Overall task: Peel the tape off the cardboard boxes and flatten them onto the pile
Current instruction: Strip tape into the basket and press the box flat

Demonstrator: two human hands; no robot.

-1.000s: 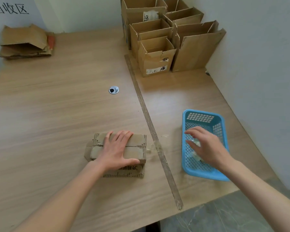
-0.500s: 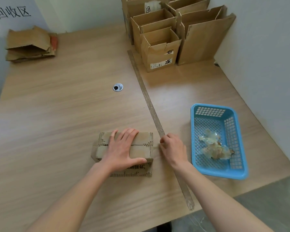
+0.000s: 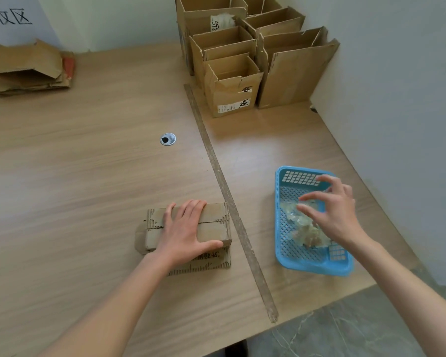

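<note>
From the head camera, the left hand lies flat with straight fingers pressing the small cardboard box onto the table, just left of the long strip. The right hand hovers with fingers spread and released over the blue basket holding crumpled tape. Open boxes stand at the far edge, and the flattened pile sits far left.

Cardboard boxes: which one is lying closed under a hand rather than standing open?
The small box near the table's front edge, pressed flat-handed by the left hand; the others stand open at the back.
</note>
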